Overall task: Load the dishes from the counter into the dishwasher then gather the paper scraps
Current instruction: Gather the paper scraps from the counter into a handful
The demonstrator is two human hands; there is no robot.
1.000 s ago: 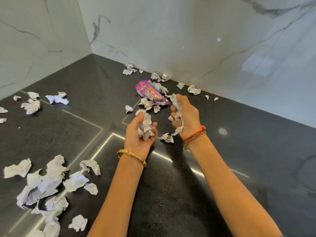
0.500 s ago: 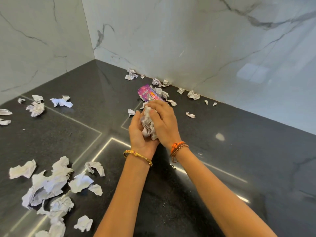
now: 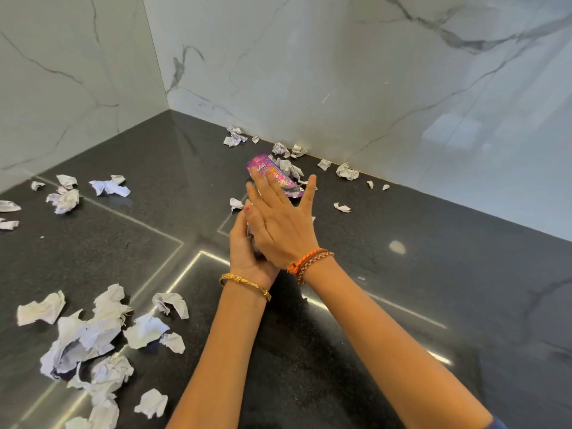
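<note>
The right hand (image 3: 283, 226) lies flat, fingers straight and spread, over the left hand (image 3: 244, 247), which cups a wad of paper (image 3: 252, 235) almost wholly hidden between the palms. A pink wrapper (image 3: 272, 174) is half covered by the fingertips. Loose scraps (image 3: 93, 332) litter the black counter (image 3: 433, 274); some run off the left edge.

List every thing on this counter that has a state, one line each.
left hand: cupped, holding a wad of scraps.
right hand: fingers straight, pressing flat on the wad.
wad of scraps: squeezed between the palms, mostly hidden.
pink wrapper: flat on the counter.
loose scraps: crumpled, scattered, ungathered.
</note>
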